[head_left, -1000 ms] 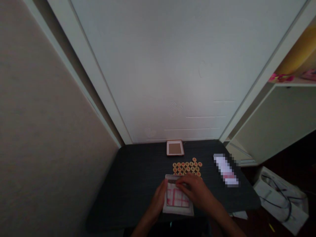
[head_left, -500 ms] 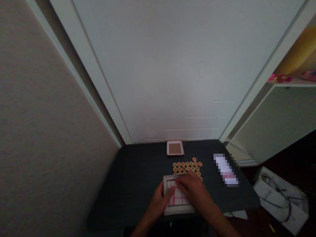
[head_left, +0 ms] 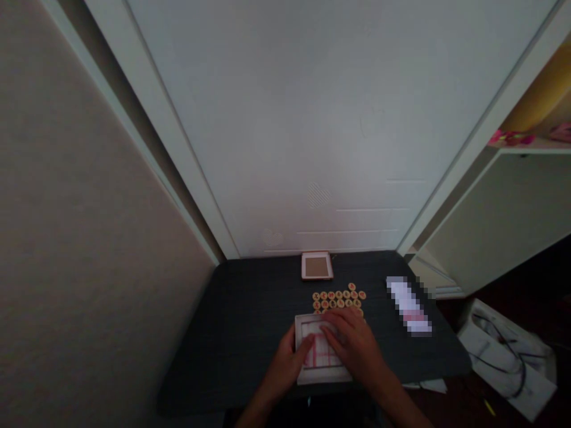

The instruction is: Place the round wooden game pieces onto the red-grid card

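A shallow white box (head_left: 323, 377) sits at the table's near edge, with a folded white sheet printed with pink lines (head_left: 316, 355) lying inside it. My left hand (head_left: 285, 359) grips the box's left side, its thumb resting on the sheet. Bent over the sheet's upper right part, my right hand (head_left: 354, 339) has its fingers closed at the sheet and covers that corner of the box. Just beyond are rows of round Chinese chess pieces (head_left: 339, 304) with red and dark characters; my right hand hides some of them.
The open box lid (head_left: 316, 267), brown inside, lies at the back of the dark table (head_left: 241, 321) against the white panel. A pixelated white item (head_left: 408, 306) lies on the right. Beside the table, lower down, stands a white container (head_left: 508, 362) with black cables.
My right hand's fingers have shifted slightly and lie flatter over the sheet's upper part. My left hand keeps its hold on the box.
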`<action>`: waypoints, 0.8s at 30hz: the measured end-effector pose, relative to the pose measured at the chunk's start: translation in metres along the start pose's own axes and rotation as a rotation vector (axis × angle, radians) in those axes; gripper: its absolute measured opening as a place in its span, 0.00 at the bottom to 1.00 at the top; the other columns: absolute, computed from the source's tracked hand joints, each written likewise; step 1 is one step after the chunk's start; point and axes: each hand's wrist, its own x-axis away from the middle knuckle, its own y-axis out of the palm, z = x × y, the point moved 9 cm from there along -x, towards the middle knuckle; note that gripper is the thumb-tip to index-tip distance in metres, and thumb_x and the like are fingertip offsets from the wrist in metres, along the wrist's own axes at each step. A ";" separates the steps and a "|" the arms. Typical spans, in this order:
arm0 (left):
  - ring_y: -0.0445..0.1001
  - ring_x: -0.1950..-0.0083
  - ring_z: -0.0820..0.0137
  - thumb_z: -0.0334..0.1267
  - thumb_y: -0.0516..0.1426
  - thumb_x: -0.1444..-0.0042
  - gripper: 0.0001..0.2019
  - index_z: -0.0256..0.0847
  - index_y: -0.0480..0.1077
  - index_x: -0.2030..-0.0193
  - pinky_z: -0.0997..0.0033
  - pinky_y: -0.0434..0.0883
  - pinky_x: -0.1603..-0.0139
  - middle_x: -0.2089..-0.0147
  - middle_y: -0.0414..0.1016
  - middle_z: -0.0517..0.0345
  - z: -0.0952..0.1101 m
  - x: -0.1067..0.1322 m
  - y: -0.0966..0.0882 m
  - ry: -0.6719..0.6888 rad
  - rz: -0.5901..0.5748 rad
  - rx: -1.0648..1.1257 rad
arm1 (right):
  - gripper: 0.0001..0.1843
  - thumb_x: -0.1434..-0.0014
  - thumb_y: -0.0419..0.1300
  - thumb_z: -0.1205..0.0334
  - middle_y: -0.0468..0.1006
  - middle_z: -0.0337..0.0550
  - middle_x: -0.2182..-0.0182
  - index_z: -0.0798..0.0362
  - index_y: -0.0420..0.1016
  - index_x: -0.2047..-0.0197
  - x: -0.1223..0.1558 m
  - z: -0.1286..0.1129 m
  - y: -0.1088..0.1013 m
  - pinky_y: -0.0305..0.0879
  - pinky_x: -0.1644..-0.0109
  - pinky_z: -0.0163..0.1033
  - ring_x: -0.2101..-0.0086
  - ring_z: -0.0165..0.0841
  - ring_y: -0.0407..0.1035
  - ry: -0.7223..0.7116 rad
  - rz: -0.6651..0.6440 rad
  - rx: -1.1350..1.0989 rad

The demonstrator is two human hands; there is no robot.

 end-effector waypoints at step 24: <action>0.80 0.53 0.55 0.50 0.63 0.43 0.26 0.38 0.72 0.42 0.54 0.75 0.46 0.49 0.82 0.46 0.000 -0.004 0.003 -0.021 -0.053 -0.074 | 0.22 0.40 0.61 0.42 0.83 0.49 0.59 0.53 0.78 0.55 0.034 0.070 0.040 0.74 0.51 0.48 0.57 0.45 0.77 0.560 -0.055 -0.582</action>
